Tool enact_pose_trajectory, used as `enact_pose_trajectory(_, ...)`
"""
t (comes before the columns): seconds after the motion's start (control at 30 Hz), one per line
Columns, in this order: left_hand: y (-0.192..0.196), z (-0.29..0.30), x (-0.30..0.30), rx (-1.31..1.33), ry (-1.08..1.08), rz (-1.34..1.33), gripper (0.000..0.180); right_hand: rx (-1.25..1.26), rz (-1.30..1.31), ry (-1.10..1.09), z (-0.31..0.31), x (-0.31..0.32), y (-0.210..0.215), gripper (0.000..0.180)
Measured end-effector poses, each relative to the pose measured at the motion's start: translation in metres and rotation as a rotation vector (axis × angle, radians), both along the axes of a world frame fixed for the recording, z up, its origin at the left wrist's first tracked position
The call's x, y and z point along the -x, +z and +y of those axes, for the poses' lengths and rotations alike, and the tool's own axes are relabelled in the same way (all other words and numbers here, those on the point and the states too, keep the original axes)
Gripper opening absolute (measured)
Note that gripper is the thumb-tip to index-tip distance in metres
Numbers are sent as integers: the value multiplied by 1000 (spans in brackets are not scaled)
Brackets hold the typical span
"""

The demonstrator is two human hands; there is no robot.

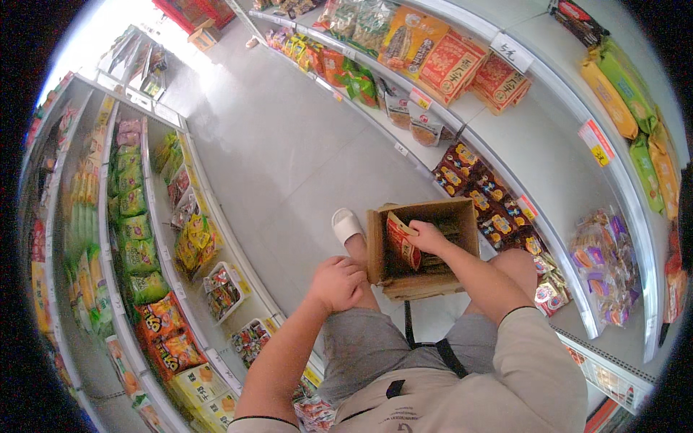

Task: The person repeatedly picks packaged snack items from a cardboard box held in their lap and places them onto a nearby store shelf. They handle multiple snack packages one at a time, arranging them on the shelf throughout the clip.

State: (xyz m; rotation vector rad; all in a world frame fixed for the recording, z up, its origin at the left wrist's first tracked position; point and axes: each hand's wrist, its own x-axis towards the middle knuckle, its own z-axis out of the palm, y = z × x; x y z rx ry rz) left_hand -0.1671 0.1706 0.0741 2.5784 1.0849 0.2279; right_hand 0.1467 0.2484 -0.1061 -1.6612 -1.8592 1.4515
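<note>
An open cardboard box [424, 289] stands between my knees, with several flat packets partly visible in its shadowed inside. My right hand [429, 239] reaches into it and is closed on the edge of a red and tan snack packet [404, 244]. That packet tilts upright near the box's left wall. On my left knee rests my left hand [339, 282], its fingers lying loosely bent over the knee with nothing in them. Similar red and tan snack packets [452, 66] lie on the right-hand shelf ahead, beside an orange-yellow bag [410, 37].
Shelves of snacks line both sides of a grey tiled aisle [267, 137]. Dark brown packets [485, 193] sit on the low shelf just right of the box. Wrapped items in clear bags [605, 263] are farther right. White bins [225, 291] hold small packets on the left.
</note>
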Motion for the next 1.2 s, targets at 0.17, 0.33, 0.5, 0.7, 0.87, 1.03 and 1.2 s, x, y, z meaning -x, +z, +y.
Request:
enact_pose_trajectory(0.17,-15,11,5,-3,-53,-37,19,-21,-409,513,-3,-11,-37,22)
enact_pose_trajectory(0.33,-12,14,6,29,-58,-24,19,-184,-612,688,-23,4,-61,27)
enact_pose_trajectory(0.5,-10,14,0,-2,-79,-104,20,-60,-535,443,-28,2,-89,34)
enact_pose_trajectory(0.7,-18,17,-1,-18,-89,-125,20,-68,-527,275,-26,-4,-103,40)
enact_pose_trajectory(0.87,-14,19,1,-13,-104,-56,20,19,-442,122,-18,2,-105,39)
enact_pose_trajectory(1.03,-2,28,-12,-16,-117,-80,20,13,-400,-47,-5,-19,-128,29)
enact_pose_trajectory(1.2,-21,12,8,9,-66,-90,19,-47,-264,-141,-9,3,-88,43)
